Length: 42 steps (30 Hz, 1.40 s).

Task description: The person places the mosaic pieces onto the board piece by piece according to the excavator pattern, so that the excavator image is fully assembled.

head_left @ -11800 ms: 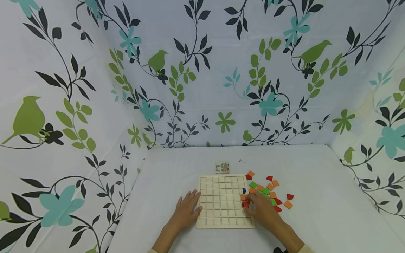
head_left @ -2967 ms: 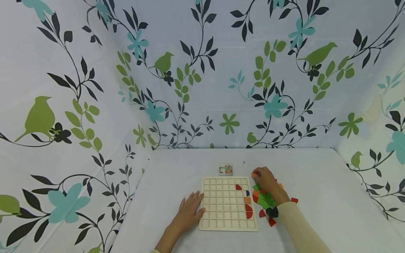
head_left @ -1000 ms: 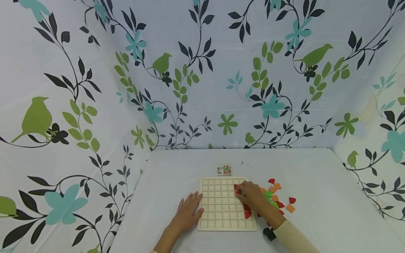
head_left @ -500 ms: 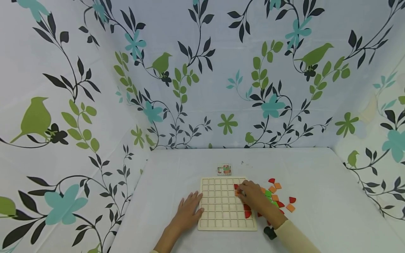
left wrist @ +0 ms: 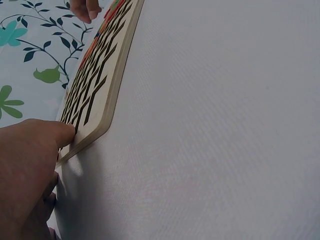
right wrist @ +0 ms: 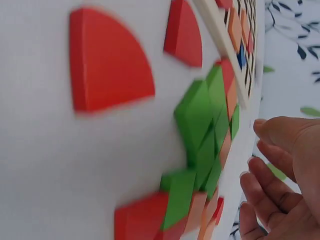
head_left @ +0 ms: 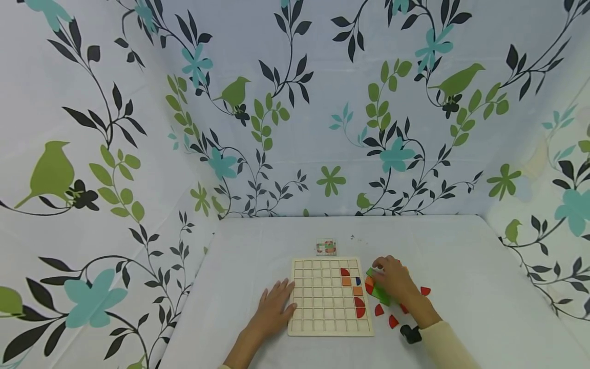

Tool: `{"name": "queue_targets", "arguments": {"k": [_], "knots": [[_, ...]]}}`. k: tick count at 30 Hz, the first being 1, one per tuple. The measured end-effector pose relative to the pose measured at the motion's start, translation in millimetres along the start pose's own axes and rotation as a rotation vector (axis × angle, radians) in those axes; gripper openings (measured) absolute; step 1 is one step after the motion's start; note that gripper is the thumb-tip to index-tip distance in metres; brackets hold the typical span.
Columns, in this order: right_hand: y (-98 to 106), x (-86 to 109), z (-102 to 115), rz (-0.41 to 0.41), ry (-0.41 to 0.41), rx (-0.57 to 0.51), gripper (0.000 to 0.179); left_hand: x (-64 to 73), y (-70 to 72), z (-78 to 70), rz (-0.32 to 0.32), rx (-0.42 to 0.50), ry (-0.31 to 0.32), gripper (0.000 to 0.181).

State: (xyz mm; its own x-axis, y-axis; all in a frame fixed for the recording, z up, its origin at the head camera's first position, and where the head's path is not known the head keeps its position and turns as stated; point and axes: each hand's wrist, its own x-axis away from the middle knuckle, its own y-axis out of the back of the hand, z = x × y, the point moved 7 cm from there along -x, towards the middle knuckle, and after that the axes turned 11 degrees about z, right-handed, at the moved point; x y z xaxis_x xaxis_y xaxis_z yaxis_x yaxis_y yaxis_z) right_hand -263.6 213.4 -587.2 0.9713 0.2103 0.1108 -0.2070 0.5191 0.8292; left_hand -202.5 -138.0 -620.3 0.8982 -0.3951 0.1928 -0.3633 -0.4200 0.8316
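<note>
Wooden grid board (head_left: 318,312) sits between the two hands, and from my end the left hand (head_left: 275,306) has straight fingers, thumb touching the board's edge, gripping nothing. Meanwhile the right hand (head_left: 395,280) is by the green tiles (right wrist: 194,110), fingers relaxed with nothing in them that I can see, red wedge (head_left: 393,321) left of its wrist.

Head view: right hand (head_left: 394,279) hides part of the pile of coloured pieces (head_left: 381,296); count not obtainable. Pattern on the small card (head_left: 326,247) too fine to make out. Dark specks (head_left: 352,237) on the bench (head_left: 438,246) too small to identify. Black object (head_left: 410,334): nature unclear. Left wrist view: left hand (left wrist: 25,170) cut by left edge, board (left wrist: 99,111) by top. Right wrist view: nearest red piece (right wrist: 110,60) blurred.
</note>
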Motion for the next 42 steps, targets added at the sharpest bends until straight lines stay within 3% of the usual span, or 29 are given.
{"name": "queue_targets", "arguments": {"k": [7, 15, 20, 30, 35, 42], "knots": [[18, 1.2, -42, -0.103, -0.067, 0.022, 0.033, 1.0, 2.4, -1.7, -0.013, -0.001, -0.015, 0.061], [19, 3.3, -57, -0.108, -0.111, 0.028, 0.033, 0.8, 2.3, -1.5, -0.012, 0.008, -0.012, 0.061], [17, 2.0, -52, -0.115, -0.108, 0.018, 0.030, -1.4, 0.5, 0.6, -0.008, 0.001, -0.015, 0.062], [-4, -5.7, -17, -0.072, -0.058, 0.036, 0.030, -1.2, -0.4, 2.0, -0.016, 0.004, -0.021, 0.061], [-10, -14.5, -15, -0.067, -0.050, 0.059, 0.026, -1.8, -2.0, 2.7, -0.008, 0.004, -0.012, 0.061], [-13, -17.1, -14, -0.047, -0.015, -0.014, 0.028, -2.0, -1.5, 3.4, -0.015, -0.004, -0.003, 0.062]]}}
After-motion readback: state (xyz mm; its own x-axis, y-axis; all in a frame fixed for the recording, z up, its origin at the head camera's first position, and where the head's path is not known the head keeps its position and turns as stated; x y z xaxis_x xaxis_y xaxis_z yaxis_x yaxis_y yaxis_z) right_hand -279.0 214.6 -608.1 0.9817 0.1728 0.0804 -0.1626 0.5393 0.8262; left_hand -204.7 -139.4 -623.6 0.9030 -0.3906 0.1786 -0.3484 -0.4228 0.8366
